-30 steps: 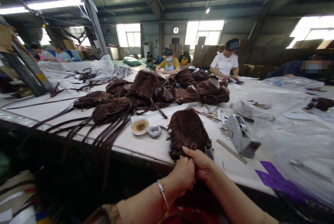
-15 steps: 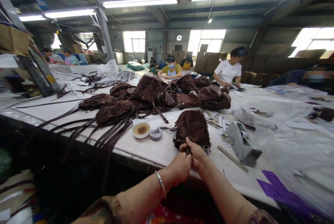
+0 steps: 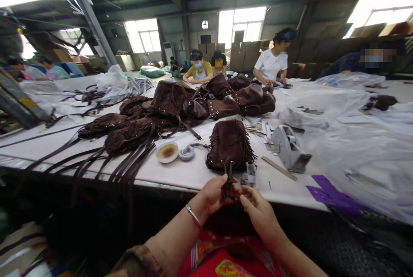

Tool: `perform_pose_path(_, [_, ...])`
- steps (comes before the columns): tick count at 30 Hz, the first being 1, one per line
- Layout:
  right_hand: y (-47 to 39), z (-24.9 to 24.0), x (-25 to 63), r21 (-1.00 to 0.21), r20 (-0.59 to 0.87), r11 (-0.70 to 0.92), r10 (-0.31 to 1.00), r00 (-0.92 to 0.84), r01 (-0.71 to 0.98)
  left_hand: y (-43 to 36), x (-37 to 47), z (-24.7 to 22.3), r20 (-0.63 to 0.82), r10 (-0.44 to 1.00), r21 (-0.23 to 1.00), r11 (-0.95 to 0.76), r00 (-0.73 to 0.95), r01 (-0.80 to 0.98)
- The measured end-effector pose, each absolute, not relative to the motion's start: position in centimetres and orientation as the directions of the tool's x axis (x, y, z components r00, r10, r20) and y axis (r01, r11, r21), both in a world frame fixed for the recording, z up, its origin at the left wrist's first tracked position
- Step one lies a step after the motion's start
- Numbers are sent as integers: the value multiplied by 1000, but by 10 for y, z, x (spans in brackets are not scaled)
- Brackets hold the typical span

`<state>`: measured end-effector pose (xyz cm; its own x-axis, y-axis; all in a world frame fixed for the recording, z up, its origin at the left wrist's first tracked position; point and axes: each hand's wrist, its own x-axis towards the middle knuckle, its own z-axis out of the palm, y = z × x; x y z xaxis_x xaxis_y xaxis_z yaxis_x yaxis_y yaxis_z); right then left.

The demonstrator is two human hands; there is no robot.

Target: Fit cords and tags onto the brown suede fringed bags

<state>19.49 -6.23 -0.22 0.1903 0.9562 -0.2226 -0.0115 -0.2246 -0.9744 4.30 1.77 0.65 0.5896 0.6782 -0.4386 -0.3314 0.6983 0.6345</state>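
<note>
A dark brown fringed bag (image 3: 229, 141) lies on the white table in front of me, its eyelets facing my side. Two brown drawstring cords (image 3: 229, 178) hang from the eyelets over the table's edge. My left hand (image 3: 214, 193) is closed around these cords just below the bag. Beside it, my right hand (image 3: 256, 204) has thumb and fingers pinched together near the cord ends; what sits between them is too small to make out. A small clear plastic packet (image 3: 251, 173) lies against the bag's lower right corner.
Behind the bag is a heap of brown bags (image 3: 190, 107), with straps trailing over the front edge. A shallow dish (image 3: 167, 152) and grey roll (image 3: 186, 153) are left; a tape dispenser (image 3: 290, 150), metal strip (image 3: 279, 168) and plastic sheeting (image 3: 364, 156) are right. Co-workers sit beyond.
My hands have moved down and apart from a tight grip at the bag's edge, uncovering the eyelets and cords. The view has tilted down and turned slightly right.
</note>
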Motion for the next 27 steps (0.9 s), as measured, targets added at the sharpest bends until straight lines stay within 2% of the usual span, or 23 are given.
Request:
perform_pose_path(3, [-60,1,194,-978,-156,-176,974,165,114,15,47,5,-436,724,673,657,534,-341])
perform_pose_path(9, [-42,1,186,-971,-91,-126,981,169,204,11,51,5,-361,837,800,505,412,-325])
perform_pose_path(15, [-37,-9,183,-978,-203,-203,979,2,43,9,62,4,-345,802,769,540,488,-343])
perform_pose_path(20, [-33,-17,179,-970,-244,-244,970,2,19,6,76,2,-414,809,798,543,418,-262])
perform_pose_path(22, [-34,-16,180,-977,-196,-198,980,23,86,4,80,3,-418,826,814,526,379,-246])
perform_pose_path(24, [-41,-10,184,-967,-44,-50,999,30,249,4,84,5,-390,869,835,473,303,-282])
perform_pose_path(25, [-46,-7,188,-940,28,25,1000,4,341,6,85,6,-383,888,841,449,254,-301])
perform_pose_path(27, [-60,2,199,-863,86,115,993,-82,492,10,88,7,-411,870,830,481,272,-283])
